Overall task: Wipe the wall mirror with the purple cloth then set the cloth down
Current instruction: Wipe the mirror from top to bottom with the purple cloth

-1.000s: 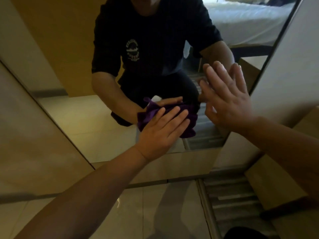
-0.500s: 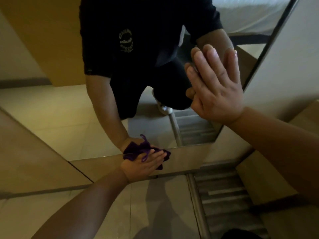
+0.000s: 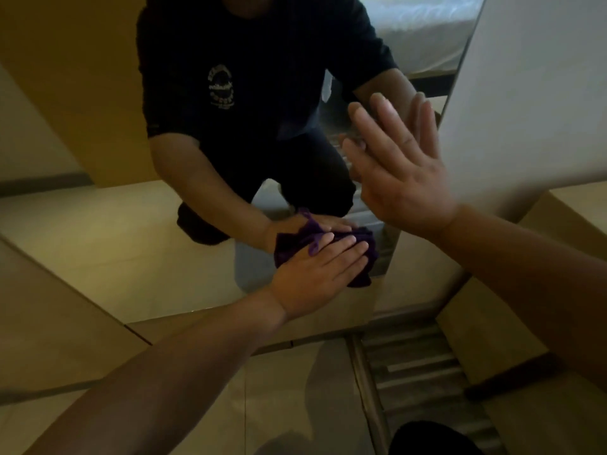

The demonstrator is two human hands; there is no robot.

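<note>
The wall mirror (image 3: 108, 244) fills the upper middle of the head view and reaches almost to the floor. My left hand (image 3: 315, 274) lies flat on the bunched purple cloth (image 3: 364, 254) and presses it against the glass near the mirror's lower right corner. My right hand (image 3: 400, 172) rests flat on the glass by the mirror's right edge, fingers spread, holding nothing. The glass shows a crouching person in a dark shirt and the mirrored hands.
A pale wall panel (image 3: 525, 93) stands right of the mirror. A wooden panel (image 3: 49, 339) borders it on the left. Below are beige floor tiles (image 3: 289, 405) and a slatted metal floor grate (image 3: 423, 382). A white bed (image 3: 423, 31) is reflected at the top right.
My left hand with the cloth went down to the mirror's bottom edge, then came back up and to the right on the glass. My right hand stayed flat on the mirror.
</note>
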